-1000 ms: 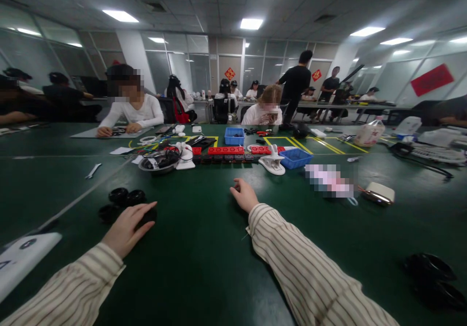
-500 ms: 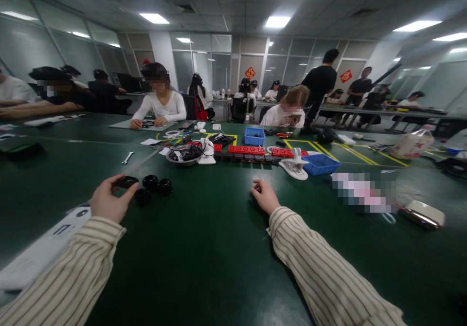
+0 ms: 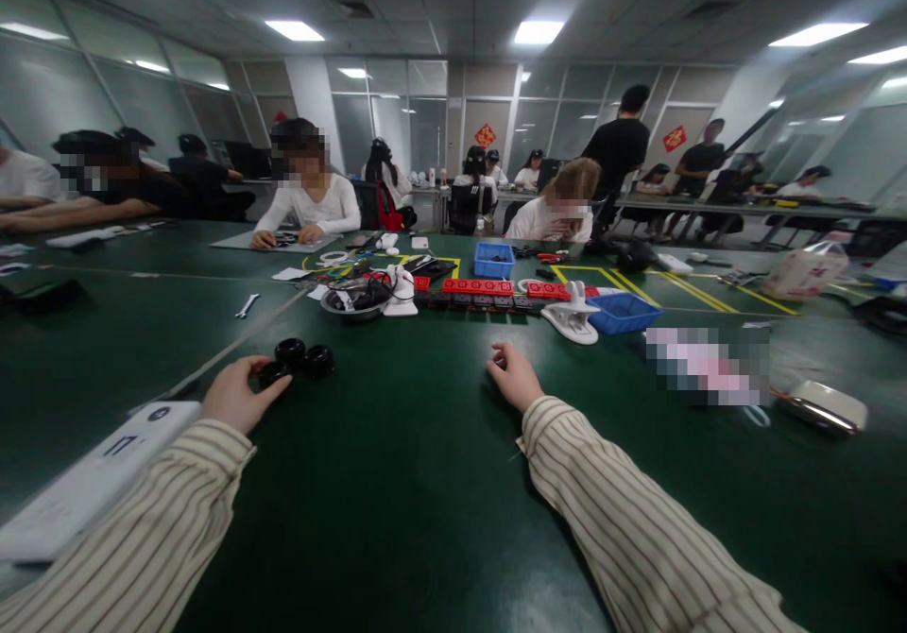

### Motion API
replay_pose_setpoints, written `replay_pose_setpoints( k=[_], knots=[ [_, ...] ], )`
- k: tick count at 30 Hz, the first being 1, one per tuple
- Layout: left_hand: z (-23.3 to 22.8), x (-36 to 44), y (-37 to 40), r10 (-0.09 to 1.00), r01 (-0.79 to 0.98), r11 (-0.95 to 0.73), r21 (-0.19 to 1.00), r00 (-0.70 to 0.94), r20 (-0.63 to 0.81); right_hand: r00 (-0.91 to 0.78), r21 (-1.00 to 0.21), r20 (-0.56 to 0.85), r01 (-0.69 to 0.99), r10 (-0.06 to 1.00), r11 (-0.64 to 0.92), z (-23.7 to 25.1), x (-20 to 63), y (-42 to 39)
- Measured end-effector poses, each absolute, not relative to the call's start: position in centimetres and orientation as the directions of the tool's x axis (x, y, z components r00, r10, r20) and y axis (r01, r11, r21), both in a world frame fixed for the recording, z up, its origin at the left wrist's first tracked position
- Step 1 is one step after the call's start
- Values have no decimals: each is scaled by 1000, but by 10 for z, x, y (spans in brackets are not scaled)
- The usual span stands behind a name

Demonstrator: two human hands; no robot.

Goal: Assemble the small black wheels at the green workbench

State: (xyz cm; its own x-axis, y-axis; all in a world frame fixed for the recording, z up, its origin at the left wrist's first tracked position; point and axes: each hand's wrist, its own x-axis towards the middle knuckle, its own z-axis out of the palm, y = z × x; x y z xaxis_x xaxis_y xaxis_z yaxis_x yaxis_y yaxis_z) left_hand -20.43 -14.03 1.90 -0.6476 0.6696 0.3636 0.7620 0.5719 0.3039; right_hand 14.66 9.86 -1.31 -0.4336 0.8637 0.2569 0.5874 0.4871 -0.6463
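Green mat: we see the table (image 3: 425, 482) covered in dark green, our striped sleeves lying across its near edge.
White slab: a flat board (image 3: 92, 487) lies at the near left corner, just beside our left sleeve.
Left hand: our left hand (image 3: 237, 392) is curled over one black ring (image 3: 273, 373), fingertips touching it, not yet clamped.
Right hand: our right hand (image 3: 514, 378) rests loosely curled at the table's middle; whether it holds anything we cannot tell.
Black rings: two more (image 3: 304, 357) sit touching, just beyond the left hand.
Handling: we judge them light, stiff and smooth, best pinched across the outer rim.
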Motion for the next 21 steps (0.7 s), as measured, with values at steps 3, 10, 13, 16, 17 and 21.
replay_pose_setpoints(
  k=[3,10,13,16,17,21],
  knots=[
    [21,-206,-141,686,771,601,210,-633,359,-417,-664,251,582,874,469,-13,146,99],
    [12,-136,-138,607,984,175,22,-126,785,-371,-716,264,543,890,439,-12,147,97],
    [7,-68,-127,734,924,-381,22,287,616,-338,-746,281,512,898,426,-12,148,93],
    [8,-1,-102,796,819,-535,208,407,448,-297,-782,299,468,907,411,-6,147,87],
    [8,18,-90,819,810,-530,250,413,397,-283,-794,308,449,908,410,0,148,85],
    [7,79,-36,902,880,-396,264,320,289,-238,-818,382,363,893,446,52,165,73]
  ],
)
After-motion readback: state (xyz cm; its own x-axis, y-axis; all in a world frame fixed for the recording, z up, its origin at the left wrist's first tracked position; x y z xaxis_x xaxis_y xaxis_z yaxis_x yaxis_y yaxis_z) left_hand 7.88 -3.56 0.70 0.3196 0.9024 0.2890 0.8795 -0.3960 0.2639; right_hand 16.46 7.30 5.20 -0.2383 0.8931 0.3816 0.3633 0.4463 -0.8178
